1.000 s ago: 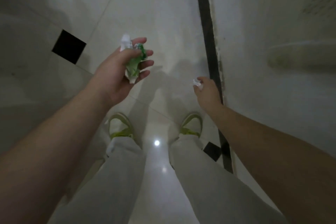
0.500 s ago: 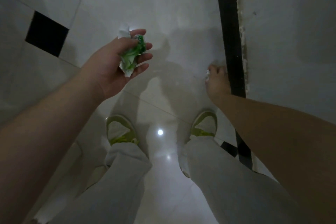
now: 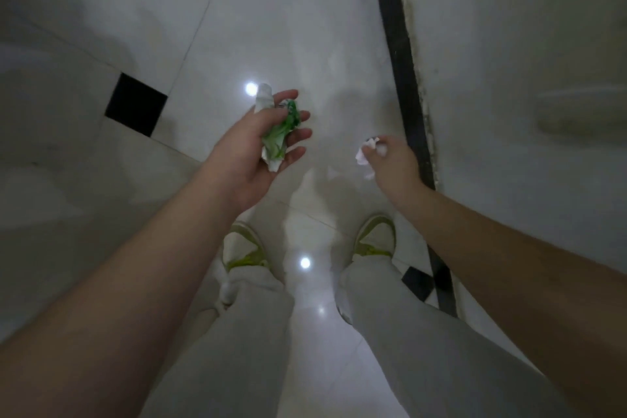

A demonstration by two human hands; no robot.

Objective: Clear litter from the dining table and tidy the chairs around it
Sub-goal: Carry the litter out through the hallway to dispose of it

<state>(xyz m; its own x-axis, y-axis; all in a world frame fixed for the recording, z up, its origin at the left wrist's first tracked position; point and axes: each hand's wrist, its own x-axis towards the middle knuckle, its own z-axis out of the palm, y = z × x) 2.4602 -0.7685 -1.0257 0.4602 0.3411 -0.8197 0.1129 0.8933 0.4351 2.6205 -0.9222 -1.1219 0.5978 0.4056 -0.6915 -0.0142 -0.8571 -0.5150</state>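
Gripping green-printed wrapper [image 3: 278, 136]; left hand [image 3: 251, 153]; printing unreadable.

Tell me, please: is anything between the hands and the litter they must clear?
Nothing visible. The left hand already holds the green and white wrapper, and the right hand pinches a crumpled white paper. No bin is in view.

We stand indoors, maybe in a home: a shiny pale tiled floor [image 3: 288, 10] with small black square tiles [image 3: 135, 104] and a black strip [image 3: 397, 44].
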